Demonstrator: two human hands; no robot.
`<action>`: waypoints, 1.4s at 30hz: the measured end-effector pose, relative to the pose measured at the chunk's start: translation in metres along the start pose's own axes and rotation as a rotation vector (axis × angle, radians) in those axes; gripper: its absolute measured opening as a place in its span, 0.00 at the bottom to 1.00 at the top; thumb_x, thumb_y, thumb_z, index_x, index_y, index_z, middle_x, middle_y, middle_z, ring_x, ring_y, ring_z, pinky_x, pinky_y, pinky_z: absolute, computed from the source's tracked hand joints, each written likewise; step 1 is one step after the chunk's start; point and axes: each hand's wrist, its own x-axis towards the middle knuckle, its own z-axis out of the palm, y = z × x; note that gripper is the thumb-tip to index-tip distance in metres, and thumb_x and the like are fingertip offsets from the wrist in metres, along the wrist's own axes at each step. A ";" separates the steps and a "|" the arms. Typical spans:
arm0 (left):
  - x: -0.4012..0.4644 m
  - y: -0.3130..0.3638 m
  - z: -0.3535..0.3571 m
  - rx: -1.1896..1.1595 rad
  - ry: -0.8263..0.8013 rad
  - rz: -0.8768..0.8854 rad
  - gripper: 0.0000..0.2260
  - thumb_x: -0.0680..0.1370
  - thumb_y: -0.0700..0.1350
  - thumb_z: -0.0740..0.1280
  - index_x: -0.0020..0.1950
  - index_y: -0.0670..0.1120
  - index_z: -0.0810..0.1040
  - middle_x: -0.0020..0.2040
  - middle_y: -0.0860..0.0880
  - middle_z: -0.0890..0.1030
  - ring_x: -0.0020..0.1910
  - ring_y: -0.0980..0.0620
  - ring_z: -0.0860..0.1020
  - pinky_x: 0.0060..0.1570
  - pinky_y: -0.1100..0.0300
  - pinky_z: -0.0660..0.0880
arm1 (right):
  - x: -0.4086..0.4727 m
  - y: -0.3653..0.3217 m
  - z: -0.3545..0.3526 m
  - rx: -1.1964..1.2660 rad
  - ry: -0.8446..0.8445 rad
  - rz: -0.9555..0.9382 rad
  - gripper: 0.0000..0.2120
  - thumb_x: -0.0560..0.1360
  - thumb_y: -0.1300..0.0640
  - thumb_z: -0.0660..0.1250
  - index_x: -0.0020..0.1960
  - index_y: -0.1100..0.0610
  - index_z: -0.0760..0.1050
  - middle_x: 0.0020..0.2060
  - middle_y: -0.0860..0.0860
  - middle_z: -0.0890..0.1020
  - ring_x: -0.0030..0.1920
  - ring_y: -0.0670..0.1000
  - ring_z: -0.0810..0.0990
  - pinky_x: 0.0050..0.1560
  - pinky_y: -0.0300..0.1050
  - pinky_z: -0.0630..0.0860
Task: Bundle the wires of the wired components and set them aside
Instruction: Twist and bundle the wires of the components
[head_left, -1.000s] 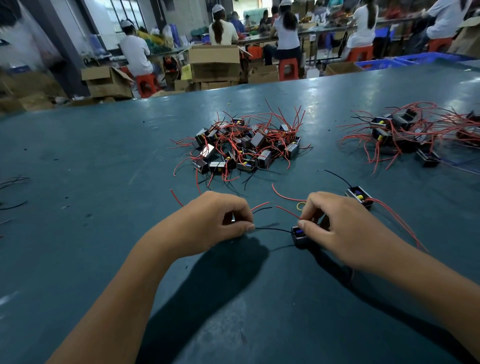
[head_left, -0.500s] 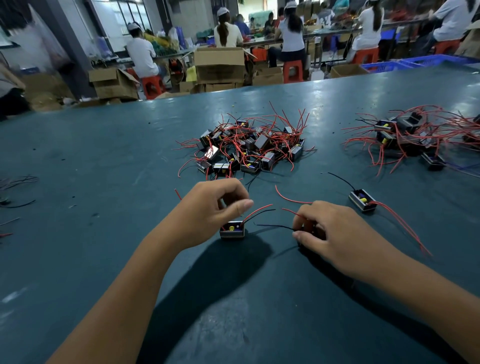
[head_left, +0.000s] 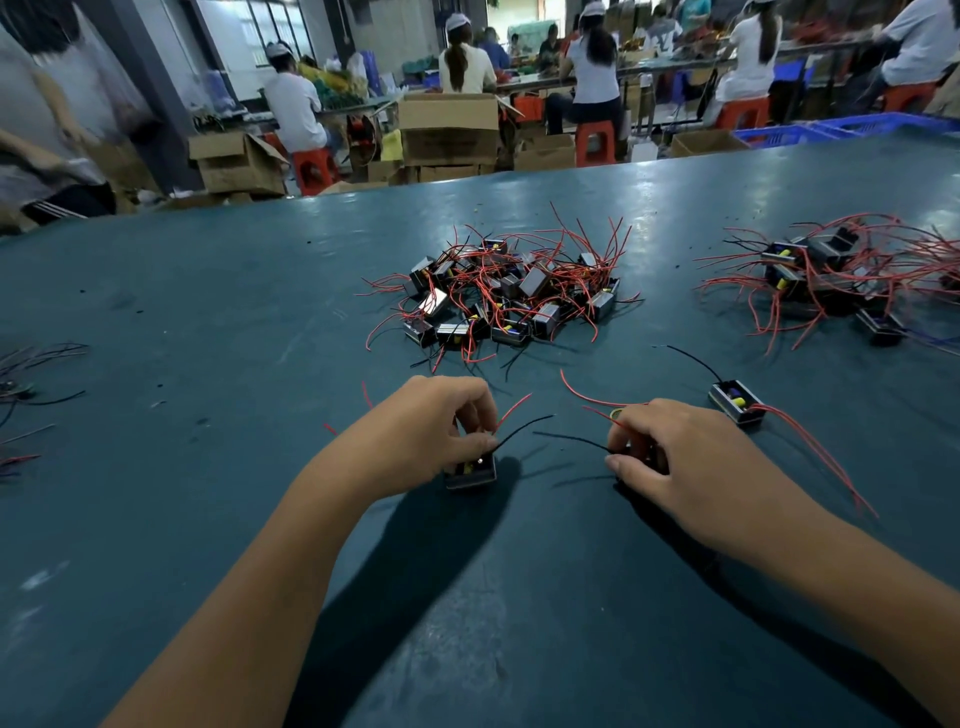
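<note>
My left hand (head_left: 441, 431) grips a small black boxed component (head_left: 471, 472) on the dark green table (head_left: 208, 332), its red and black wires sticking out to the right. My right hand (head_left: 670, 457) curls over a second component that is mostly hidden under the fingers; a black wire (head_left: 566, 439) runs out of it to the left. A third component (head_left: 736, 402) lies just beyond my right hand with a long red wire trailing right. A yellow rubber band (head_left: 616, 414) peeks out at my right fingertips.
A pile of components with red wires (head_left: 511, 299) lies at the table's middle. Another pile (head_left: 841, 275) lies at the far right. Loose dark wires (head_left: 31, 374) lie at the left edge. Workers, cardboard boxes and red stools stand beyond the table.
My left hand has let the component show from under its fingers and holds it from above. My right hand has closed over its component, hiding it. Both hands sit slightly farther apart.
</note>
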 end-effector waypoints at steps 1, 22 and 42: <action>-0.001 0.002 0.001 -0.009 -0.015 0.003 0.07 0.77 0.43 0.72 0.43 0.52 0.76 0.38 0.56 0.81 0.28 0.58 0.79 0.31 0.64 0.73 | 0.000 0.001 0.000 -0.017 0.015 0.017 0.05 0.75 0.51 0.70 0.44 0.48 0.75 0.39 0.44 0.76 0.42 0.46 0.74 0.47 0.47 0.73; -0.011 0.015 -0.001 -0.274 -0.209 -0.142 0.11 0.77 0.32 0.55 0.50 0.42 0.74 0.44 0.50 0.85 0.34 0.53 0.83 0.33 0.65 0.76 | 0.003 0.007 0.003 0.024 0.051 0.060 0.08 0.74 0.52 0.72 0.44 0.50 0.72 0.35 0.43 0.77 0.36 0.41 0.73 0.38 0.41 0.68; -0.010 0.017 -0.004 -0.133 -0.342 -0.066 0.10 0.79 0.56 0.68 0.46 0.52 0.82 0.36 0.52 0.83 0.40 0.49 0.82 0.49 0.47 0.80 | 0.011 0.030 -0.021 0.313 -0.140 0.153 0.03 0.76 0.55 0.68 0.44 0.50 0.77 0.39 0.48 0.85 0.42 0.55 0.83 0.48 0.58 0.79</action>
